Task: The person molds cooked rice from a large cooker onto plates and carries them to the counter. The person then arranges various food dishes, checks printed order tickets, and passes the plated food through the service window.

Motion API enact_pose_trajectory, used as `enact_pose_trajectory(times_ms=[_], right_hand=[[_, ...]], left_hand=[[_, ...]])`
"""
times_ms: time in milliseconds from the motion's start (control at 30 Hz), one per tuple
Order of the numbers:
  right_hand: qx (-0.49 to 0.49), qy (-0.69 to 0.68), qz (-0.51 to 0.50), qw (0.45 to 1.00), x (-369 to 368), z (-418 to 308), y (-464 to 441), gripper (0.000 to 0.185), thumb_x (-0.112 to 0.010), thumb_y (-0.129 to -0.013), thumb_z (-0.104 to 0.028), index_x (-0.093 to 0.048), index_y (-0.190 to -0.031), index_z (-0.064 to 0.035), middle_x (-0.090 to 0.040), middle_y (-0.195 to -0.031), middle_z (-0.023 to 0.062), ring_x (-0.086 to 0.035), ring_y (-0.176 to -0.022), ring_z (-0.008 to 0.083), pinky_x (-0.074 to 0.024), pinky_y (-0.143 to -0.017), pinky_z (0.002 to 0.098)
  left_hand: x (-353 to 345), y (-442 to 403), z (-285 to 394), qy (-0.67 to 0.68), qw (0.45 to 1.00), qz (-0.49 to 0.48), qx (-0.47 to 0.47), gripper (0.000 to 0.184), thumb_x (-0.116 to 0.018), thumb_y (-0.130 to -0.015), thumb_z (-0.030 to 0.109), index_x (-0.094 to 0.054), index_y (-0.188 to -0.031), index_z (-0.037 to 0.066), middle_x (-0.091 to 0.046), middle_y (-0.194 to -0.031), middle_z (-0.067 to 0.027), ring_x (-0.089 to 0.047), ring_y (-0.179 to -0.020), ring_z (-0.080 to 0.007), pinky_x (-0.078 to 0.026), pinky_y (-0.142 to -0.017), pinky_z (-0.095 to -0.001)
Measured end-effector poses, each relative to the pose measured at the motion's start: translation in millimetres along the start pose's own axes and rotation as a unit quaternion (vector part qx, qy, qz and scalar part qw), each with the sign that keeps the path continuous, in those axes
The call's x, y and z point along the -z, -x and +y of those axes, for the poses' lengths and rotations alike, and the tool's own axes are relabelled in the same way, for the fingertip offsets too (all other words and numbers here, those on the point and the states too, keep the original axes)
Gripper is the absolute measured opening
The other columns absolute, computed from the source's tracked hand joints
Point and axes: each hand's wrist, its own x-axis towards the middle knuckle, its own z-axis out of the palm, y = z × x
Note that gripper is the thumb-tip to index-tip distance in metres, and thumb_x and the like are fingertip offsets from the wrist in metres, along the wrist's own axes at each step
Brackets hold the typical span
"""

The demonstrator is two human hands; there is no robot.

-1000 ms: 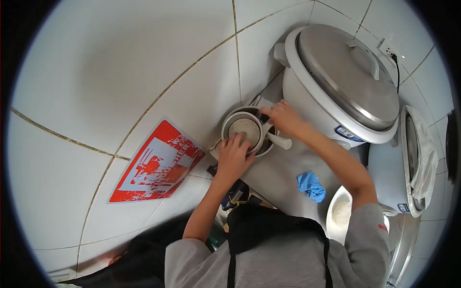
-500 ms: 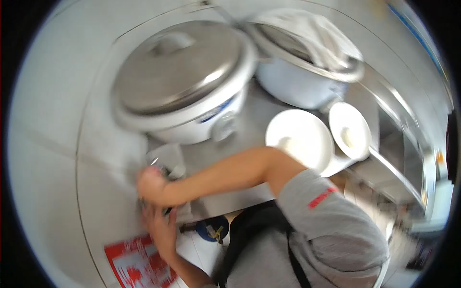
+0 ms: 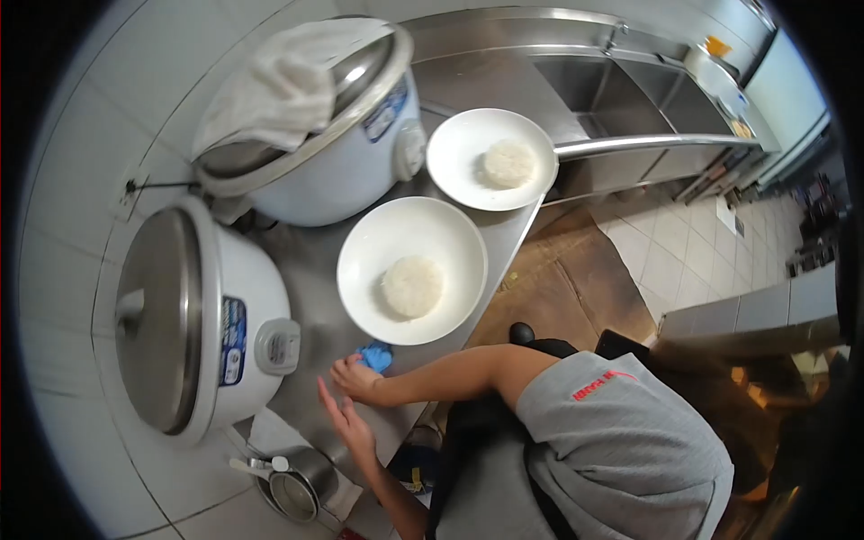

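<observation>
My right hand has its fingers curled against a crumpled blue cloth on the steel counter. Just below it, my left hand is held over the counter, fingers stretched out, with nothing in it. A white bowl with a round mound of rice stands beyond the cloth. Farther back is a white plate with another rice mound. Metal cups with a pale handle sit near the wall at the lower left.
Two large rice cookers line the wall, the farther one topped by a white cloth. A steel sink is at the back right. The counter edge runs beside tiled floor and brown floor covering.
The view has swung right, bringing the bowl, plate and sink into sight. Both my hands have left the metal cups; the right one has come to the blue cloth and the left one has spread its fingers.
</observation>
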Motion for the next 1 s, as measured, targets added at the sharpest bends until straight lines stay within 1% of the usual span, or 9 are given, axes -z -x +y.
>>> enact_pose_trajectory(times_ms=[133, 267, 333, 467, 533, 600, 667, 767, 1000], right_hand=[[0.025, -0.103, 0.148, 0.983, -15.6, 13.0, 17.4, 0.022, -0.054, -0.071, -0.022, -0.06, -0.088, -0.0089, -0.053, -0.098, 0.0102, -0.045, -0.1, 0.0292, -0.0415, -0.072, 0.0412], [0.091, -0.337, 0.346, 0.871, 26.6, 69.0, 131.5, 0.013, -0.057, -0.065, -0.015, -0.058, -0.076, -0.0085, -0.057, -0.087, 0.0091, -0.053, -0.09, 0.0236, -0.0456, -0.068, 0.0321], [-0.117, -0.397, 0.294, 0.862, 46.4, 142.9, 204.1, 0.013, -0.059, -0.069, -0.017, -0.056, -0.074, -0.0057, -0.058, -0.077, 0.0105, -0.057, -0.076, 0.0243, -0.0471, -0.063, 0.0307], [-0.575, -0.463, 0.285, 0.612, -8.2, 295.2, 287.2, 0.042, -0.052, -0.083, -0.04, -0.053, -0.072, 0.0008, -0.057, -0.062, 0.0143, -0.06, -0.06, 0.0283, -0.0484, -0.053, 0.0336], [-0.625, -0.553, 0.197, 0.515, -33.7, 331.4, 279.5, 0.049, -0.05, -0.084, -0.044, -0.053, -0.074, 0.0036, -0.058, -0.062, 0.0163, -0.061, -0.054, 0.0243, -0.0485, -0.047, 0.033], [-0.522, -0.729, 0.235, 0.376, -46.8, 344.9, 269.9, 0.046, -0.05, -0.084, -0.038, -0.056, -0.074, 0.0067, -0.057, -0.057, 0.0125, -0.057, -0.045, 0.0192, -0.0477, -0.04, 0.0317], [-0.476, -0.796, 0.263, 0.266, -60.1, 351.0, 252.9, 0.036, -0.045, -0.081, -0.023, -0.055, -0.068, 0.0084, -0.053, -0.049, 0.0115, -0.052, -0.037, 0.0187, -0.0457, -0.036, 0.0291], [-0.482, -0.775, 0.284, 0.294, -60.3, 353.1, 259.0, 0.03, -0.041, -0.075, -0.016, -0.054, -0.066, 0.0088, -0.052, -0.049, 0.0128, -0.051, -0.036, 0.019, -0.043, -0.035, 0.0302], [-0.456, -0.789, 0.334, 0.242, -66.6, 351.3, 317.4, 0.021, -0.043, -0.071, -0.015, -0.053, -0.068, 0.0031, -0.051, -0.052, 0.0084, -0.048, -0.037, 0.015, -0.0382, -0.035, 0.0281]], left_hand=[[-24.8, -17.8, -15.1, -0.012, 0.997, -0.047, 0.061, 0.059, -0.023, -0.092, 0.047, -0.028, -0.134, 0.006, -0.018, -0.142, -0.0142, -0.005, -0.133, -0.0204, -0.009, -0.106, -0.0313], [-18.8, -4.0, -26.5, -0.107, 0.992, 0.015, 0.065, 0.065, -0.025, -0.091, 0.051, -0.043, -0.121, -0.003, -0.037, -0.13, -0.0189, -0.04, -0.117, -0.0271, -0.024, -0.102, -0.0386], [-41.3, 13.4, 5.8, -0.067, 0.992, 0.096, 0.038, 0.052, -0.033, -0.092, 0.043, -0.05, -0.109, -0.004, -0.055, -0.1, -0.0195, -0.055, -0.088, -0.0276, -0.041, -0.084, -0.0409], [-120.1, 36.7, 43.7, 0.145, 0.95, 0.004, 0.277, 0.05, -0.043, -0.088, 0.042, -0.038, -0.112, -0.002, -0.052, -0.086, -0.0143, -0.053, -0.072, -0.0239, -0.048, -0.056, -0.0332], [-138.3, 26.0, 35.0, 0.173, 0.897, -0.027, 0.405, 0.054, -0.053, -0.079, 0.037, -0.038, -0.115, -0.001, -0.051, -0.098, -0.0161, -0.059, -0.077, -0.0274, -0.052, -0.052, -0.0323], [-152.8, 22.6, 45.3, 0.271, 0.881, -0.188, 0.339, 0.064, -0.035, -0.087, 0.046, -0.01, -0.137, 0.015, -0.029, -0.135, -0.0207, -0.033, -0.12, -0.0385, -0.014, -0.104, -0.0521], [-163.4, 11.1, 27.2, 0.309, 0.881, -0.171, 0.315, 0.057, -0.032, -0.089, 0.042, -0.032, -0.124, -0.003, -0.033, -0.132, -0.0223, -0.034, -0.121, -0.0338, -0.031, -0.1, -0.0399], [-173.1, -13.6, -7.9, 0.432, 0.817, -0.167, 0.344, 0.04, -0.039, -0.089, 0.025, -0.042, -0.112, -0.006, -0.045, -0.118, -0.0243, -0.045, -0.108, -0.0349, -0.04, -0.088, -0.0397], [-279.9, -42.7, 45.0, 0.329, 0.828, -0.285, 0.353, 0.037, -0.04, -0.088, 0.023, -0.043, -0.111, -0.006, -0.046, -0.114, -0.024, -0.046, -0.104, -0.0346, -0.04, -0.086, -0.0399]])
